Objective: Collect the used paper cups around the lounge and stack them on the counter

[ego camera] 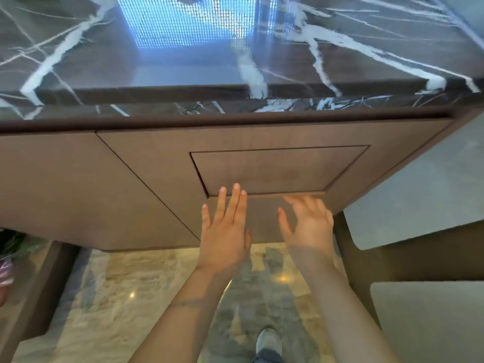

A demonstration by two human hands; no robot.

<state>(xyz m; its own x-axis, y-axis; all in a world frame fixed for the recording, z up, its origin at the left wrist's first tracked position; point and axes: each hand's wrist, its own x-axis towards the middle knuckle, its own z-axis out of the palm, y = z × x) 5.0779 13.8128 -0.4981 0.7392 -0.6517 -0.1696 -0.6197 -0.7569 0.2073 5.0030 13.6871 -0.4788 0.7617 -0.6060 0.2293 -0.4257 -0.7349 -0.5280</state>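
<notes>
A dark marble counter [183,74] with white veins fills the top of the head view, and its glossy top reflects a bright window. No paper cup shows anywhere in the frame. My left hand [225,231] is held flat in front of the counter's wooden front, fingers straight and together, holding nothing. My right hand [307,226] hangs beside it with fingers spread and slightly blurred, also holding nothing. Both hands are below the counter's edge.
The counter's brown wooden front [131,179] has a recessed panel [277,169]. Below lies a polished stone floor [131,297], with my shoe [268,341] on it. A potted plant [10,255] stands at the left edge. A grey seat [429,318] is at the lower right.
</notes>
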